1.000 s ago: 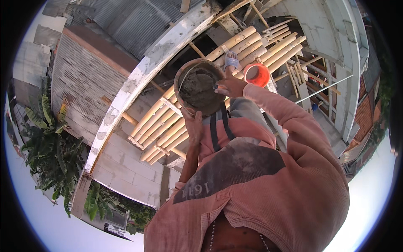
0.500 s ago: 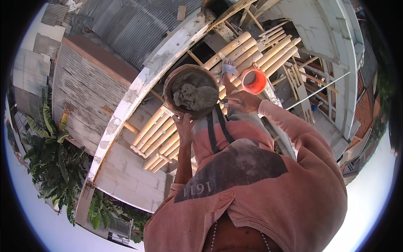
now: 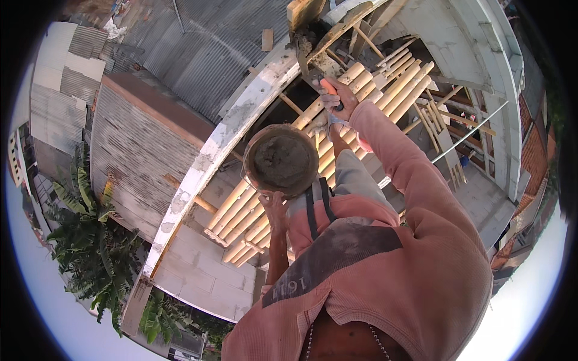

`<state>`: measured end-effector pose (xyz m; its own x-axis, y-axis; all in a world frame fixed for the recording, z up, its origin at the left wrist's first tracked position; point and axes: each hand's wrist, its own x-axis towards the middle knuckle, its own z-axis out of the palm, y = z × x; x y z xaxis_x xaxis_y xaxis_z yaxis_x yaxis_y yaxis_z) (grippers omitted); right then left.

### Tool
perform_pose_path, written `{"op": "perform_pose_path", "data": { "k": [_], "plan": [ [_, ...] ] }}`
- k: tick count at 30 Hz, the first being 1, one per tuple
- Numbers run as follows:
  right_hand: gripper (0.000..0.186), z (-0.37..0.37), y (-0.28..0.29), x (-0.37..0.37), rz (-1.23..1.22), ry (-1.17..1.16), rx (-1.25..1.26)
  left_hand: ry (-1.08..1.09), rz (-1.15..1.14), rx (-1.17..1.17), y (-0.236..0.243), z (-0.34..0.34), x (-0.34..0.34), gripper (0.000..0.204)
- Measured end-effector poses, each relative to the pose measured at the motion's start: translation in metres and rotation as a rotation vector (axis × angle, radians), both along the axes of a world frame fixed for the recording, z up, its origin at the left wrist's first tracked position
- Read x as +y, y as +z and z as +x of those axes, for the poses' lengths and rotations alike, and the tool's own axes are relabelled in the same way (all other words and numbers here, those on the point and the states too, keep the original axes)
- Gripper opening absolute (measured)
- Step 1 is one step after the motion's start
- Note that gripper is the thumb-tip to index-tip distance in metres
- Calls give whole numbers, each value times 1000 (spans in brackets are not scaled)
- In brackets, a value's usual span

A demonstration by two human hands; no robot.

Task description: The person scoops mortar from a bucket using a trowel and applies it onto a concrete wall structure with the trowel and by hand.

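My left hand grips the near rim of a round, mortar-stained bucket. Grey wet mortar lies inside it. My right hand is reached out beyond the bucket, closed round the orange and black handle of a trowel. The trowel's blade points toward the top of the wall, beside a lump of mortar at a wooden form board. Whether the blade touches the wall, I cannot tell.
I am standing on a platform of bamboo poles. A pale curving wall runs along its left, with corrugated roofs below and beyond. Under my right forearm, a red bucket is mostly hidden. Bamboo sticks and openings lie to the right.
My right hand has swung from beside the bucket, forward to the wall top with the trowel. The heaped mortar in the bucket now looks lower and flatter. My left hand keeps its hold.
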<state>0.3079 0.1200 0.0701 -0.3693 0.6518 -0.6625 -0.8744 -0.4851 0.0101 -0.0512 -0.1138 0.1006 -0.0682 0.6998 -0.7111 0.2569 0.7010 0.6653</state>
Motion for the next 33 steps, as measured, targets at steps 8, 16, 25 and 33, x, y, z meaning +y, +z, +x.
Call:
{"op": "perform_pose_path", "data": {
  "k": [8, 16, 25, 33],
  "plan": [
    [41, -32, -9, -34, 16, -33, -19, -406, 150, 299, 10, 4, 0, 31],
    [37, -5, -33, 4, -45, 137, -401, -14, 49, 28, 4, 2, -4, 40],
    [38, -25, -6, 7, -5, 67, -357, -92, 100, 42, 1, -2, -6, 39],
    [28, 17, 86, -67, 872, 1394, -1658, 448, -212, -54, 41, 37, 34, 38]
  ]
}}
